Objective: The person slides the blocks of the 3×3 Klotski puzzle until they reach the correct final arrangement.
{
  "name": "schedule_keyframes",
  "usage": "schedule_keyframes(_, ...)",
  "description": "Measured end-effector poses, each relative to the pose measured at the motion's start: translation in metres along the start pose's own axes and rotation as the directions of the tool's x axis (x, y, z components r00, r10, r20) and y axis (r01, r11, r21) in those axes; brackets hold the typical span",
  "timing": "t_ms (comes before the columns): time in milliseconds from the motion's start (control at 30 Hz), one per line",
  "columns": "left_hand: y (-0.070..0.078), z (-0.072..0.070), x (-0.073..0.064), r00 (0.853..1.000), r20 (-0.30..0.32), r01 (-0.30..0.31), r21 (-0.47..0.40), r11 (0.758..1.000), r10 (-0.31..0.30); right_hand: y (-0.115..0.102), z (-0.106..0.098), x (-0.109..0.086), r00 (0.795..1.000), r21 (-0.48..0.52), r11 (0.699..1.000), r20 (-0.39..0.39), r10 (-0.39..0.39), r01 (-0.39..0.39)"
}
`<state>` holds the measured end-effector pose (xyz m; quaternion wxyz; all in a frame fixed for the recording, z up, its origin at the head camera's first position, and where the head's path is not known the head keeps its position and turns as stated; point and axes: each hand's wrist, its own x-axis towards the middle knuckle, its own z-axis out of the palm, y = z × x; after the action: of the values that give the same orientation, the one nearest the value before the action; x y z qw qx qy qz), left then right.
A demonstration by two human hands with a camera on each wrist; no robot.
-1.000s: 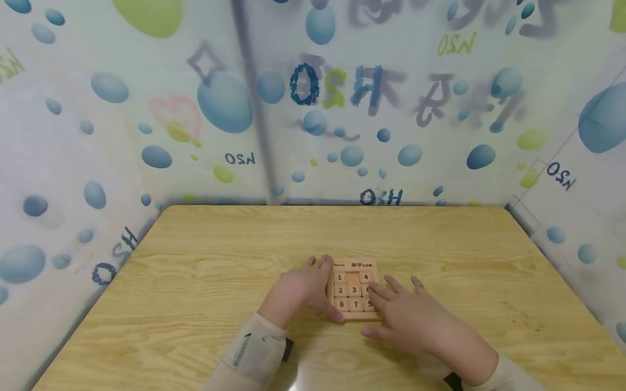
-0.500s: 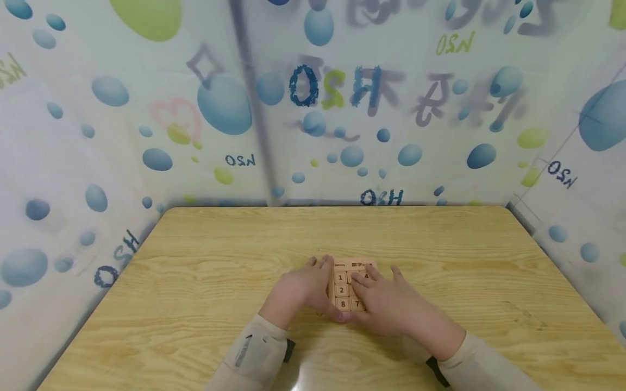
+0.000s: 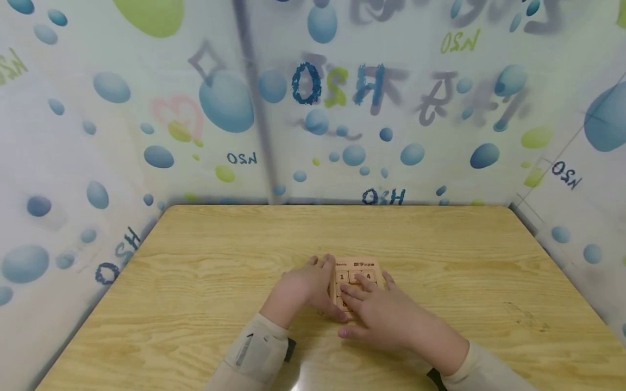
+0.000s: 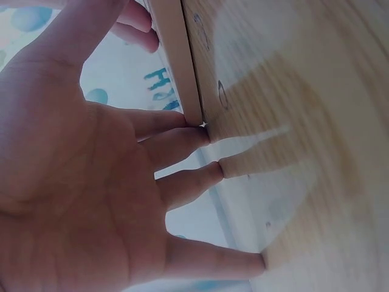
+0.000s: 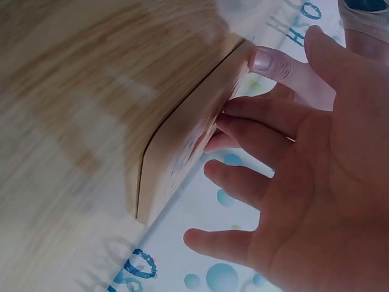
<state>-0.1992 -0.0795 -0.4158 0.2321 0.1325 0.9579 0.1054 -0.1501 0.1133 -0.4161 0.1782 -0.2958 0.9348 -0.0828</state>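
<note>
A wooden sliding number puzzle (image 3: 344,264) lies flat on the table, its printed strip at the far side. Tiles 1 (image 3: 342,277) and 4 (image 3: 369,276) show in the top row, with a partly covered tile between them. My left hand (image 3: 309,285) grips the puzzle's left side, thumb at the near corner and fingers at the far one. Some of its fingertips rest on the table in the left wrist view. Spread over the tiles, my right hand (image 3: 391,315) touches them with extended fingertips and covers most of the lower rows. The right wrist view shows its middle fingers (image 5: 261,115) against the puzzle's face.
The wooden table (image 3: 220,244) stretches around the puzzle on all sides. Behind it and at both sides hang pale sheets (image 3: 415,43) patterned with blue and green drops. Each forearm has a light sleeve (image 3: 256,347) with a dark strap near the wrist.
My right hand has moved left over the puzzle. The top-middle gap, bare a second ago, now has a tile in it. My left hand has stayed put.
</note>
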Motion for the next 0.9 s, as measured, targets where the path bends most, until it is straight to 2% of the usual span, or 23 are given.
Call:
schedule_keyframes(233, -0.001, 0.002, 0.002, 1.000, -0.004, 0.009, -0.010, 1.000, -0.009, 0.003, 0.002, -0.002, 1.000, 0.000, 1.000, -0.010, 0.028, -0.028)
schedule_keyframes(333, 0.000, 0.002, 0.003, 1.000, -0.008, 0.011, -0.012, 1.000, -0.011, 0.005, 0.001, -0.007, 0.994, -0.020, 0.994, -0.020, 0.109, -0.109)
schedule_keyframes(433, 0.001, 0.001, 0.003, 1.000, -0.017, 0.008, -0.016, 1.000, -0.008, 0.006, 0.001, -0.012, 0.976, -0.038, 0.976, -0.020, 0.216, -0.216)
schedule_keyframes(500, 0.001, 0.001, 0.002, 1.000, -0.024, 0.006, -0.019, 1.000, -0.007, 0.006, 0.001, -0.016, 0.969, -0.045, 0.968, -0.024, 0.246, -0.246)
schedule_keyframes(567, 0.001, 0.001, 0.001, 0.999, -0.032, 0.005, -0.018, 1.000, -0.006, 0.003, 0.003, -0.017, 0.971, -0.037, 0.970, -0.025, 0.240, -0.240)
schedule_keyframes(667, 0.001, 0.001, -0.001, 0.999, -0.035, 0.003, -0.018, 1.000, -0.003, 0.001, 0.006, -0.014, 0.983, -0.020, 0.984, -0.045, 0.177, -0.178)
schedule_keyframes(733, 0.001, 0.001, -0.001, 0.999, -0.037, -0.004, -0.015, 1.000, 0.003, 0.003, 0.007, -0.011, 0.984, -0.016, 0.987, -0.071, 0.161, -0.163)
schedule_keyframes(833, 0.002, 0.001, -0.001, 0.999, -0.036, -0.008, -0.021, 1.000, 0.008, 0.010, 0.006, -0.009, 0.977, -0.036, 0.982, -0.117, 0.178, -0.183)
schedule_keyframes(900, 0.004, 0.001, -0.001, 0.999, -0.034, -0.011, -0.025, 1.000, 0.010, 0.015, 0.004, -0.010, 0.972, -0.044, 0.977, -0.117, 0.203, -0.209)
